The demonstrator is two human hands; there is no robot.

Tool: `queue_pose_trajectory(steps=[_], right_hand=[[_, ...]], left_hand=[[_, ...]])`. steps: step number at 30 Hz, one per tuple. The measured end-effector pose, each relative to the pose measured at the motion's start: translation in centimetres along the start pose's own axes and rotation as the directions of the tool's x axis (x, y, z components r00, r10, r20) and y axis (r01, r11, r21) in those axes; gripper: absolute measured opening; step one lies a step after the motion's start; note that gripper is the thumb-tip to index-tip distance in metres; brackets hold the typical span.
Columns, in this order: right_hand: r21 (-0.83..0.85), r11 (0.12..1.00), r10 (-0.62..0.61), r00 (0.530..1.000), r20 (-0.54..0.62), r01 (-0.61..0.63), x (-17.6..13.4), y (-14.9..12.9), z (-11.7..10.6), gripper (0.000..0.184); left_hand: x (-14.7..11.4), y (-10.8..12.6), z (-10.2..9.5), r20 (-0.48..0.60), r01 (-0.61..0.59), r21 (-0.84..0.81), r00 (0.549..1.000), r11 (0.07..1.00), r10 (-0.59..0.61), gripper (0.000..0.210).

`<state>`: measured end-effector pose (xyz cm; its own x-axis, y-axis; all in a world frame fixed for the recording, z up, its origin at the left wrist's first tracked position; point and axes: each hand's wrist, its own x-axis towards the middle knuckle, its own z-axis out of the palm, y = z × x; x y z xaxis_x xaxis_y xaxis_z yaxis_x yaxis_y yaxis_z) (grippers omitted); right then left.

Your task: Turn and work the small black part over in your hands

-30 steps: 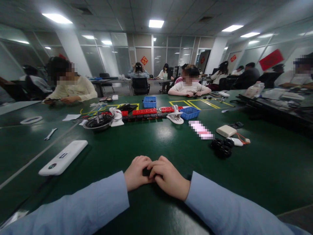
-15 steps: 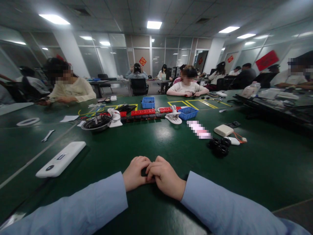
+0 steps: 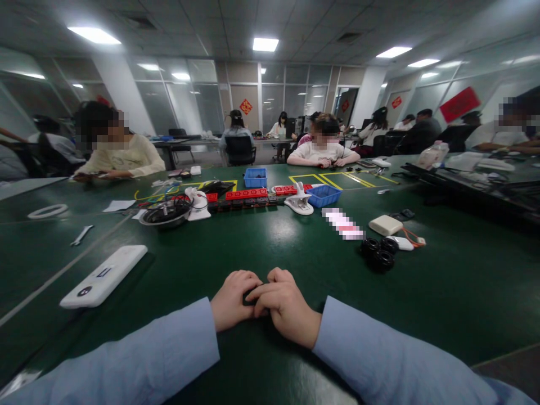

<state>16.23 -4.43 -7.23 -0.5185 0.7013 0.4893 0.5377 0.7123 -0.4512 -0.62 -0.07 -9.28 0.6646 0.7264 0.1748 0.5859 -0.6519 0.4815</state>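
My left hand [image 3: 232, 299] and my right hand [image 3: 290, 308] meet low over the green table [image 3: 177, 287]. The fingers of both are curled and closed together. Between them is a small dark patch, mostly hidden by the fingers, and I cannot make out what they hold. Some fingers of my right hand reach across towards the left fingertips. To the right, apart from my hands, lies a cluster of black wheel-like rings [image 3: 383, 259]. A long white device [image 3: 110, 274] with a round dark spot lies to the left.
Across the table's middle lie a red strip [image 3: 247, 194], a white clamp [image 3: 299, 201], blue bins [image 3: 324, 195] and a metal bowl of dark parts [image 3: 165, 214]. A wrench [image 3: 81, 235] is at left. A beige box [image 3: 385, 225] is at right. Other people sit beyond.
The fingers of my right hand have shifted slightly left and spread a little over the left fingertips. My left hand has barely moved.
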Motion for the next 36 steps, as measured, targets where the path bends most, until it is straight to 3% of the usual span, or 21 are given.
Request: queue_pose_trajectory(steps=[8,16,36], right_hand=[[0.046,0.99,0.136,0.984,-0.117,-0.131,0.1,-0.4,-2.0,0.022],[-0.172,0.963,0.221,0.973,0.062,-0.208,0.3,-0.4,-1.7,0.016],[-0.141,0.973,0.2,0.974,0.106,-0.184,0.2,-0.2,-1.5,0.018]], left_hand=[[-0.1,-0.4,0.0,0.007,-0.004,0.021,1.0,1.0,0.004,0.038],[0.0,0.2,-0.1,0.024,0.013,0.016,1.0,1.0,-0.013,0.038],[-0.1,0.4,-0.3,0.019,0.008,0.0,1.0,1.0,-0.008,0.033]])
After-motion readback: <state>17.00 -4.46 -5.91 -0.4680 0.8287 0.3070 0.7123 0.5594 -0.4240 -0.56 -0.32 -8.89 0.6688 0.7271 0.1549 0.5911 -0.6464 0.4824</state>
